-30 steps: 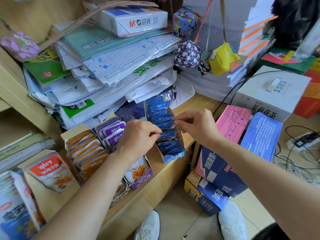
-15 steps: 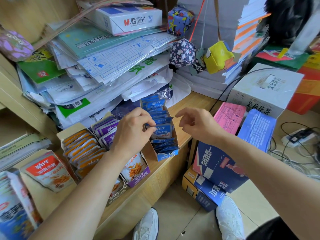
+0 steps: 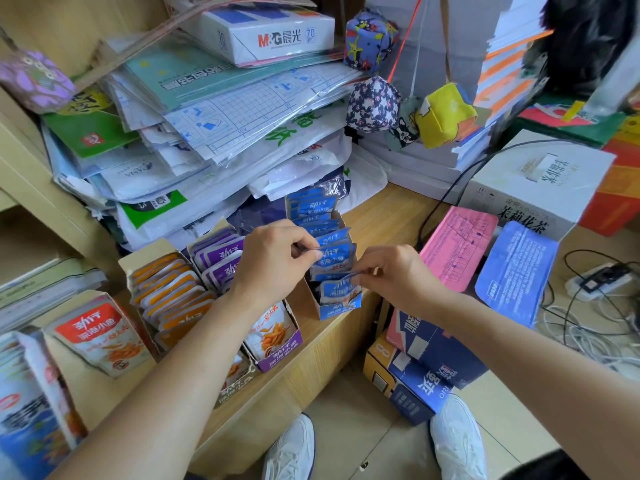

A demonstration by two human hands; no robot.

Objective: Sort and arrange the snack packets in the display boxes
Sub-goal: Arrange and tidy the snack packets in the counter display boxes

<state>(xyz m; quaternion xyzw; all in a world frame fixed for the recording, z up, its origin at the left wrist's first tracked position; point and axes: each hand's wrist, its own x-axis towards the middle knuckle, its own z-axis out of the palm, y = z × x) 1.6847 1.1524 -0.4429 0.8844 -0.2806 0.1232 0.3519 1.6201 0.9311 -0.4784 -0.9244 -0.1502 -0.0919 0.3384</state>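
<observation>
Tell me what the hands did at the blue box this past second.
The right hand let go half a second ago, then dropped back and now pinches the top edge of a blue packet near the front of the blue display box. The left hand stays pinching the neighbouring packet behind. The orange packets and purple packets stayed put.

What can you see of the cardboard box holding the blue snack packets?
The blue packet box is an open-topped cardboard display box, brown inside with a blue printed front lip. It sits on the wooden counter, just right of the purple packets. Its blue packets stand in a slightly uneven row from front to back. The left hand pinches one packet's top edge mid-row, and the right hand pinches another nearer the front.
</observation>
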